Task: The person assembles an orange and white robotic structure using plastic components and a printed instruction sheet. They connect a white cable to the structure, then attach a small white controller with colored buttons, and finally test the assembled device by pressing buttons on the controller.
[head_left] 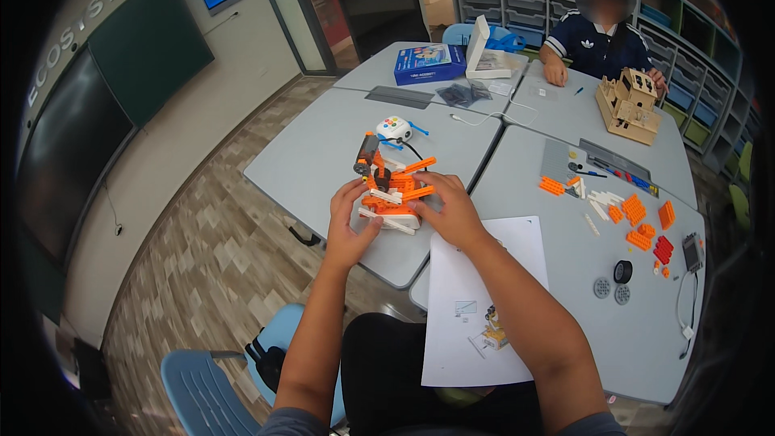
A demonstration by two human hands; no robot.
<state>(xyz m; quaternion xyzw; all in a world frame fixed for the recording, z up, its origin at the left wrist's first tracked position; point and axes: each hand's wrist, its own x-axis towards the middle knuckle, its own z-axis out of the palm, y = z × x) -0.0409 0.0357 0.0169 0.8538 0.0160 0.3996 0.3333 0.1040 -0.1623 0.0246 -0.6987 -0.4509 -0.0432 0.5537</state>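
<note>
An orange, white and grey building-block model (391,210) stands near the front edge of the grey table, between my two hands. My left hand (351,226) grips its left side, thumb in front and fingers reaching behind. My right hand (452,208) holds its right side, fingers at the orange beams that stick out there. A dark cylindrical part sits on top of the model, and a black cable runs behind it. Just beyond is a white rounded device (394,129) with coloured buttons and blue legs. An instruction sheet (452,274) lies under my right forearm.
Loose orange bricks (634,210), a red brick (663,250), white beams, a black tyre (622,272) and grey wheels spread over the right table. Farther back are a blue box (429,63), a white cable and a wooden model (629,109) beside a seated person. A blue chair (202,391) stands lower left.
</note>
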